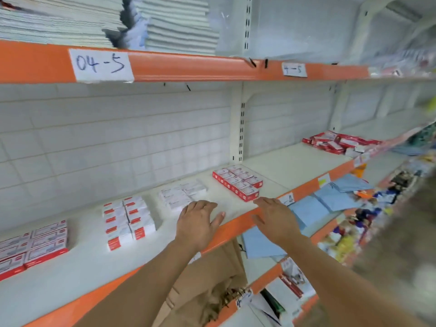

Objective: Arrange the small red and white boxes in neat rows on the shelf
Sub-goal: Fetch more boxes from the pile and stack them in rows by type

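Note:
Small red and white boxes lie in groups on the white shelf (70, 267). A neat block of red boxes (238, 182) sits to the right of centre. A white group (181, 194) lies to its left, then a two-column group (128, 220), then a block (30, 246) at the far left. A loose heap of red boxes (337, 142) lies further right. My left hand (198, 223) hovers flat over the shelf front, fingers relaxed, empty. My right hand (276, 218) hangs over the orange shelf edge, fingers straight, just in front of the red block, empty.
Stacks of pale paper (165, 22) fill the upper shelf, whose orange rail bears a label "04-5" (101, 64). Blue paper sheets (313, 208) lie on the shelf below. Colourful packets (368, 223) crowd the lower right. An upright post (238, 128) divides the bays.

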